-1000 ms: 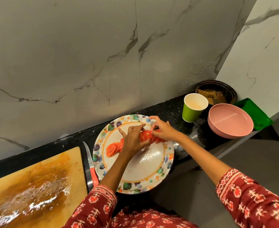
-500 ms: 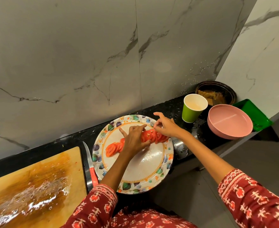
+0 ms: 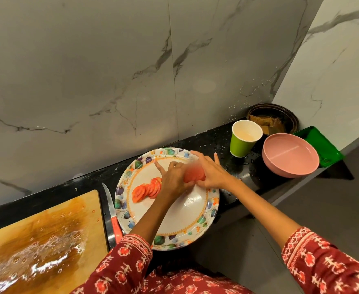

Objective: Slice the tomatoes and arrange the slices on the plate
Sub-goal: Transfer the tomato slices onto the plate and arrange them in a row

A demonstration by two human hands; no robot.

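A white plate [image 3: 187, 217] with a floral rim sits on the black counter. A fanned row of tomato slices [image 3: 146, 189] lies on its left half. Over the plate's far middle, a blurred bunch of tomato slices [image 3: 194, 176] is held between both hands. My left hand [image 3: 174, 178] curls its fingers around the bunch from the left, with the index finger pointing away. My right hand [image 3: 213, 172] presses against the bunch from the right with spread, straight fingers. A red-handled knife [image 3: 113, 215] lies just left of the plate.
A wet wooden cutting board [image 3: 41, 236] fills the near left. To the right of the plate stand a green paper cup [image 3: 243, 141], a pink bowl [image 3: 290, 159], a dark bowl [image 3: 274, 120] and a green tray [image 3: 320, 145]. A marble wall rises behind the counter.
The right hand's fingers have spread out over the bunch of slices. Both hands have drawn closer together, and the bunch looks more packed and blurred by motion.
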